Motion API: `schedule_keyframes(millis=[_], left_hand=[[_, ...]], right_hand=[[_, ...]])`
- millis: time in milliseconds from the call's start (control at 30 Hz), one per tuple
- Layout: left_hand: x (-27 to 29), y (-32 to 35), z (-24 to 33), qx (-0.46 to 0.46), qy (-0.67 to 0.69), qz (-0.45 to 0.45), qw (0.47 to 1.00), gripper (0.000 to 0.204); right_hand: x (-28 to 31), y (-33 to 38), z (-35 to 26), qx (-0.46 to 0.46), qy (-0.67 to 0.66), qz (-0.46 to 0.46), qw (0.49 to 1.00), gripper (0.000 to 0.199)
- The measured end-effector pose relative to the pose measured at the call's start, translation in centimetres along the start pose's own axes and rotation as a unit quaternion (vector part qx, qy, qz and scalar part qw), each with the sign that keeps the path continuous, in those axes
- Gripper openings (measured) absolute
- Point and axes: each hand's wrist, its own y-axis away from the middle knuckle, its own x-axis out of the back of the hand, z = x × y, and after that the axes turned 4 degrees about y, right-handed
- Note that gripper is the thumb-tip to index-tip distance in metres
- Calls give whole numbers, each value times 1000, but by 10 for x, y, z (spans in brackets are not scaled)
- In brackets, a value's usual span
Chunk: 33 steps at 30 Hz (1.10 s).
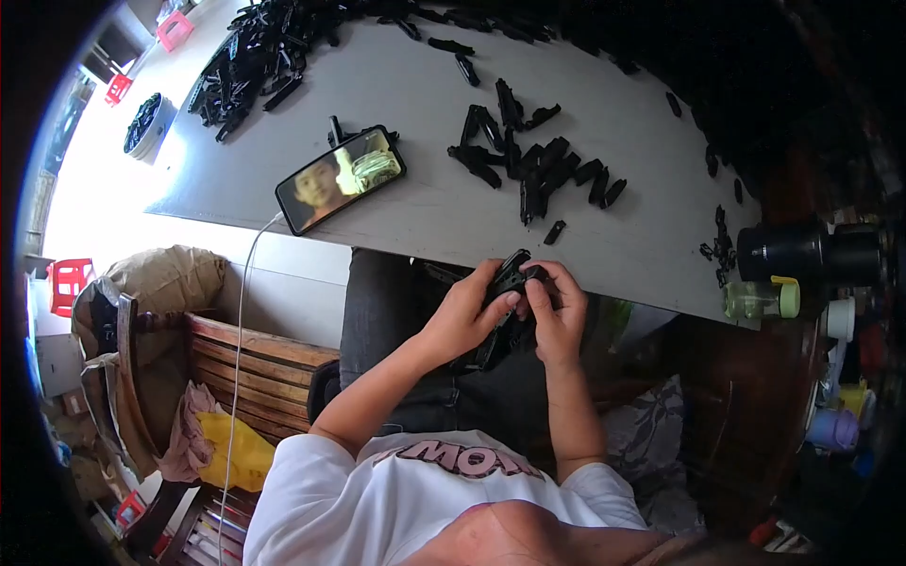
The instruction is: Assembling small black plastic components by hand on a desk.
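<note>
Just beyond the table's near edge, over my lap, both my hands are closed on black plastic parts. My left hand grips a long, narrow black plastic part between thumb and fingers. My right hand pinches the other end, where a small dark piece shows by its thumb; whether it is separate I cannot tell. More dark parts lie below my hands on my lap, partly hidden. A loose pile of similar black parts lies on the table ahead of my hands, with a single short piece nearest them.
A phone leans on black parts at the left, its white cable hanging over the edge. A large heap covers the grey table's far left. A black cylinder and green-lidded bottle stand right. A wooden bench is left.
</note>
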Motion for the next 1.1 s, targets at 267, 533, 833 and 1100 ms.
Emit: schedule_keyframes(millis=[267, 533, 833, 1100], left_hand=[[4, 9, -2, 66, 107, -99, 987, 39], [-3, 12, -3, 53, 41, -80, 995, 31], [21, -36, 4, -22, -251, 19, 968, 31], [50, -98, -30, -157, -561, 124, 804, 29]], right_hand=[[0, 11, -8, -6, 17, 12, 1000, 36], [2, 17, 8, -33, -29, 4, 999, 26], [25, -17, 6, 65, -97, 240, 964, 14], [117, -92, -4, 176, 567, 189, 783, 25]])
